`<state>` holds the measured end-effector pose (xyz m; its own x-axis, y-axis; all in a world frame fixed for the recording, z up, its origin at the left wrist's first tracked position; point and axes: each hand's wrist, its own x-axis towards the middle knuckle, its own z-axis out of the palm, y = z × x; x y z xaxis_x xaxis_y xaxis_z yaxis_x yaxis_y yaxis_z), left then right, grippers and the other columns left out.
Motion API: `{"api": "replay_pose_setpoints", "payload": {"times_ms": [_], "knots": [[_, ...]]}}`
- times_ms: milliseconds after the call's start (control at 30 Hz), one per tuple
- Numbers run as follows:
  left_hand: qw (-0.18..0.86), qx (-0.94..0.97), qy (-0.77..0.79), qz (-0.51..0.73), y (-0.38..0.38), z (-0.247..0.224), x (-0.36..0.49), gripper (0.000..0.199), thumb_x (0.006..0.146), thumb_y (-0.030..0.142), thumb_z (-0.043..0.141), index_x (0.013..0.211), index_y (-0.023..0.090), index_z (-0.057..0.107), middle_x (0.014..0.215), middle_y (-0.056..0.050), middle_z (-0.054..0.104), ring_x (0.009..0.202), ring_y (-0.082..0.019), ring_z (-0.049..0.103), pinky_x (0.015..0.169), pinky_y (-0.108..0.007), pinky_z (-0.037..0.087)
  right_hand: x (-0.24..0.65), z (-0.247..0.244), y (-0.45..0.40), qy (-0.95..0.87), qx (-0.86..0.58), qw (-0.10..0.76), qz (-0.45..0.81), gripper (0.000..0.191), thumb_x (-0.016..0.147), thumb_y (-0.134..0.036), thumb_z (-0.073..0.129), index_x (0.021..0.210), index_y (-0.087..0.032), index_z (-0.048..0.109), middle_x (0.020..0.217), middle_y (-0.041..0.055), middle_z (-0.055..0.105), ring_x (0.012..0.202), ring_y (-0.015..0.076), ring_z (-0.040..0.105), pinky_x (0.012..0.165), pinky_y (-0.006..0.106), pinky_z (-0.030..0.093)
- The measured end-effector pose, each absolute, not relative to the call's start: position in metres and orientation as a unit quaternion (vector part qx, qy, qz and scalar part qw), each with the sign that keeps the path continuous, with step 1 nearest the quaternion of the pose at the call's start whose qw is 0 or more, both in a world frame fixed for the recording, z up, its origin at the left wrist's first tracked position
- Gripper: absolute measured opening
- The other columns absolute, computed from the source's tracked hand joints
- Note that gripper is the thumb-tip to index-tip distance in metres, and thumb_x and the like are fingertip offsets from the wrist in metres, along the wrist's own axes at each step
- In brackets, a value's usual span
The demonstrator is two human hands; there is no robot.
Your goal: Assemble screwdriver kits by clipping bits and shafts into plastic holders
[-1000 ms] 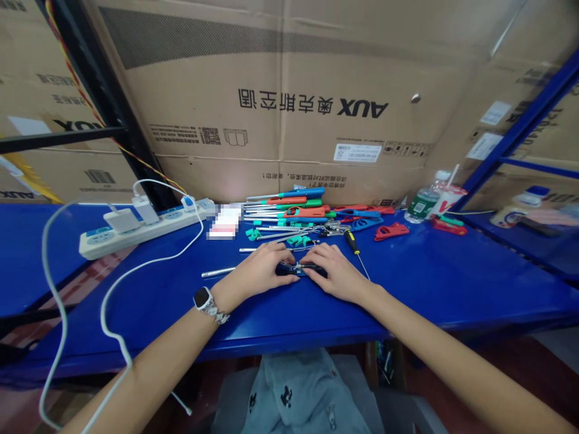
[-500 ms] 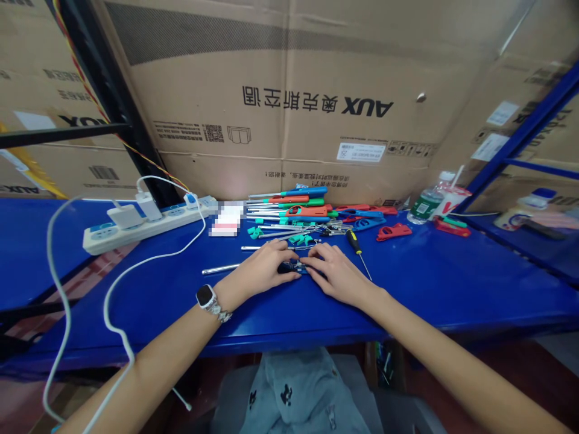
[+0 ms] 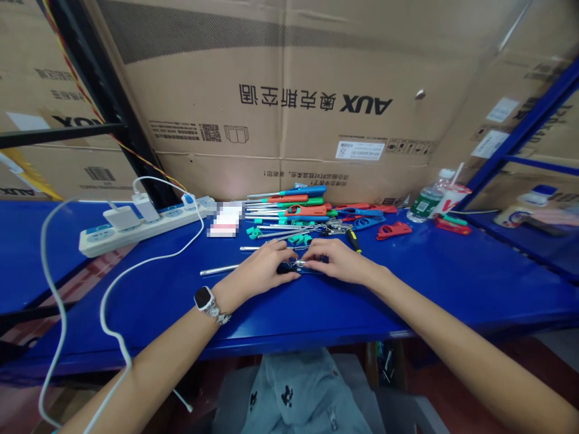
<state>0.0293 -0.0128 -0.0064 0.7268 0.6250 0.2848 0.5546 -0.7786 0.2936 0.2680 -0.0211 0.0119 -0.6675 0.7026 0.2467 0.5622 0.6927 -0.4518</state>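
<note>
A partly assembled long-necked lighter (image 3: pixel 219 270) lies low over the blue table, its silver tube pointing left from under my left hand. My left hand (image 3: pixel 266 265) is closed around its dark blue body, fingers and thumb near the inner end. Close against it, my right hand (image 3: pixel 340 259) pinches at a small pale or metallic part and thin wires; the fingertips hide what exactly is gripped. Just behind my hands lie another metal tube (image 3: pixel 251 248) and small green plastic pieces (image 3: pixel 298 239). A yellow-and-black screwdriver (image 3: pixel 353 241) lies beyond my right hand, its shaft hidden.
Several finished-looking lighters (image 3: pixel 305 211) are piled at the back, with red casing halves (image 3: pixel 394 230) to their right. A power strip (image 3: pixel 131 226) with white cables (image 3: pixel 118 280) occupies the left. A bottle (image 3: pixel 424 205) and a cup (image 3: pixel 452 199) stand back right against cardboard (image 3: pixel 289 120).
My right hand has shifted slightly and its fingers have drawn together into a tighter pinch, with its wrist now over the screwdriver's shaft. My left hand stays in place on the lighter.
</note>
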Motion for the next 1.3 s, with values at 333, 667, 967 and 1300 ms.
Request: {"api": "replay_pose_setpoints", "payload": {"times_ms": [333, 667, 967, 1300], "knots": [[0.096, 0.924, 0.321, 0.187, -0.013, -0.006, 0.029, 0.027, 0.094, 0.037, 0.072, 0.113, 0.019, 0.07, 0.101, -0.008, 0.066, 0.103, -0.029, 0.062, 0.09, -0.045, 0.053, 0.269, -0.01, -0.033, -0.909, -0.35, 0.225, 0.003, 0.028, 0.105, -0.028, 0.052, 0.113, -0.019, 0.077, 0.1, 0.0106, 0.062, 0.095, 0.0235, 0.058, 0.086, 0.041, 0.052], [0.022, 0.938, 0.298, 0.177, -0.014, -0.005, 0.028, 0.03, 0.097, 0.038, 0.068, 0.12, 0.018, 0.071, 0.102, -0.008, 0.068, 0.098, -0.027, 0.064, 0.086, -0.043, 0.052, 0.271, -0.01, -0.04, -0.906, -0.38, 0.186, -0.022, 0.031, 0.106, -0.032, 0.05, 0.121, -0.024, 0.076, 0.103, 0.0099, 0.064, 0.098, 0.0239, 0.057, 0.087, 0.041, 0.05], [-0.101, 0.951, 0.256, 0.14, -0.027, -0.008, 0.023, 0.024, 0.104, 0.032, 0.057, 0.112, 0.017, 0.074, 0.111, -0.009, 0.071, 0.102, -0.026, 0.064, 0.09, -0.043, 0.052, 0.267, -0.01, -0.045, -0.895, -0.408, 0.175, -0.037, 0.033, 0.106, -0.034, 0.051, 0.129, -0.025, 0.073, 0.103, 0.01, 0.065, 0.099, 0.024, 0.058, 0.084, 0.039, 0.046], [-0.041, 0.943, 0.284, 0.167, -0.027, -0.013, 0.025, 0.029, 0.105, 0.031, 0.054, 0.127, 0.017, 0.066, 0.113, -0.011, 0.067, 0.106, -0.027, 0.061, 0.095, -0.044, 0.052, 0.266, -0.009, -0.046, -0.896, -0.411, 0.159, -0.046, 0.034, 0.107, -0.033, 0.049, 0.13, -0.023, 0.072, 0.104, 0.0102, 0.065, 0.096, 0.0235, 0.058, 0.083, 0.039, 0.045]]}}
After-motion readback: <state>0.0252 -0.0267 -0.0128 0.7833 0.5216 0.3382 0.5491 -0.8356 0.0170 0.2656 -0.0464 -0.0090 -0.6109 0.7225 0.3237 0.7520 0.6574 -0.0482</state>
